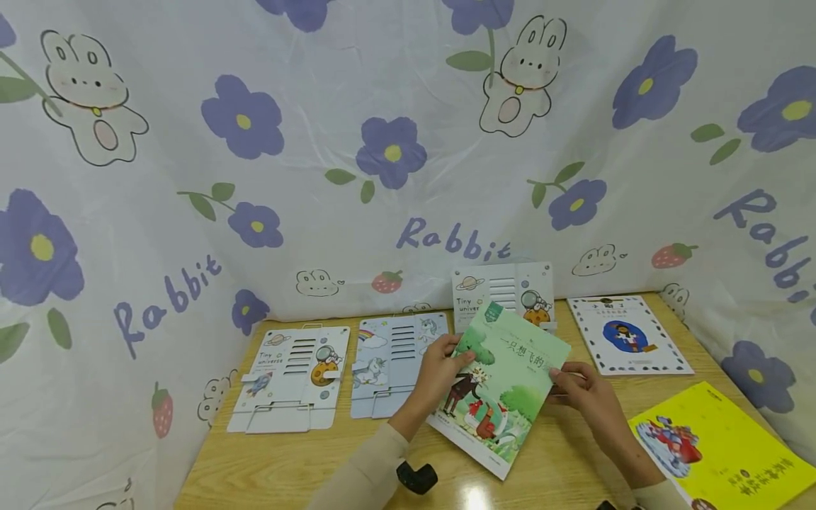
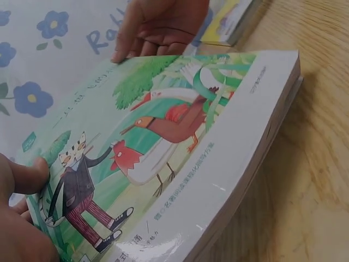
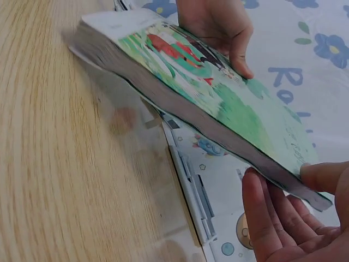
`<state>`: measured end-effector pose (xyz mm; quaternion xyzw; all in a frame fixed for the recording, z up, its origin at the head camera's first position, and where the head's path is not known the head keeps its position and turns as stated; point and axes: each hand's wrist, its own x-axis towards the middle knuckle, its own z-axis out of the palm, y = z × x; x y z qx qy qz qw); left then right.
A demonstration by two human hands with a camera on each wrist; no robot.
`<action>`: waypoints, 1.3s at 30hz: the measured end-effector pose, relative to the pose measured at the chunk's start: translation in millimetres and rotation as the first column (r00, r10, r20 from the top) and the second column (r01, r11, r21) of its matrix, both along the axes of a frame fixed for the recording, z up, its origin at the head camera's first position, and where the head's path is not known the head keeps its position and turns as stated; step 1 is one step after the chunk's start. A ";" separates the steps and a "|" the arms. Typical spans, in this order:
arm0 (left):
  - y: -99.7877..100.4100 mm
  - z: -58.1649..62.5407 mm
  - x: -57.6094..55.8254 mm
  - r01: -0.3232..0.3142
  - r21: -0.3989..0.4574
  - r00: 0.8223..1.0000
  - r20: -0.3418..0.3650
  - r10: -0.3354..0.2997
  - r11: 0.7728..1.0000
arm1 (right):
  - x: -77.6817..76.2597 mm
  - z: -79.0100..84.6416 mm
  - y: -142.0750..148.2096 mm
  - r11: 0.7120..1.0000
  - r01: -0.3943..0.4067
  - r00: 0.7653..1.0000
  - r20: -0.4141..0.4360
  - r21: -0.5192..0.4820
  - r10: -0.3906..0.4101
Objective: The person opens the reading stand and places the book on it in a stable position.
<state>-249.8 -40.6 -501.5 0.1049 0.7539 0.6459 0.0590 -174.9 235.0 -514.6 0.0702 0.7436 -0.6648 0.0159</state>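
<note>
A green storybook point(image 1: 523, 402) with a cat and birds on its cover is held tilted over the table by both hands. My left hand point(image 1: 436, 375) grips its left edge, thumb lying on the front cover. At the opposite edge, my right hand point(image 1: 589, 397) pinches it near the upper corner; in the right wrist view the thumb point(image 3: 324, 177) is on the cover and the fingers point(image 3: 259, 207) are beneath. Behind the book, partly hidden by it, a "Tiny universe" book stand point(image 1: 503, 280) stands near the curtain.
Another "Tiny universe" stand point(image 1: 274, 397) and a unicorn stand point(image 1: 376, 400) are at the left on the wooden table point(image 1: 248, 467). A white-covered book point(image 1: 644, 361) lies at the back right, a yellow book point(image 1: 746, 439) at the front right. A patterned curtain point(image 1: 319, 212) hangs behind.
</note>
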 end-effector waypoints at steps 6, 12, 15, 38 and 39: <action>2.7 3.2 -3.8 -0.066 0.047 0.998 0.007 0.066 0.997 | -2.5 1.5 -5.2 0.999 -0.037 0.999 -0.035 -0.031 0.036; 8.0 4.5 -5.7 -0.118 0.094 0.993 0.024 0.117 0.988 | -7.9 1.4 -11.8 0.998 -0.058 0.998 -0.009 0.006 0.058; 10.8 4.9 -8.0 -0.133 0.122 0.991 0.024 0.131 0.984 | -11.4 2.1 -14.9 0.998 -0.061 0.998 -0.003 0.024 0.061; 16.8 37.4 -26.4 -0.136 -0.002 0.983 -0.121 0.135 0.991 | -46.8 41.8 -4.2 0.966 0.033 0.976 -0.216 0.258 0.025; 16.7 39.4 -27.9 -0.136 -0.010 0.983 -0.129 0.134 0.991 | -48.9 44.2 -3.4 0.964 0.035 0.973 -0.228 0.264 0.027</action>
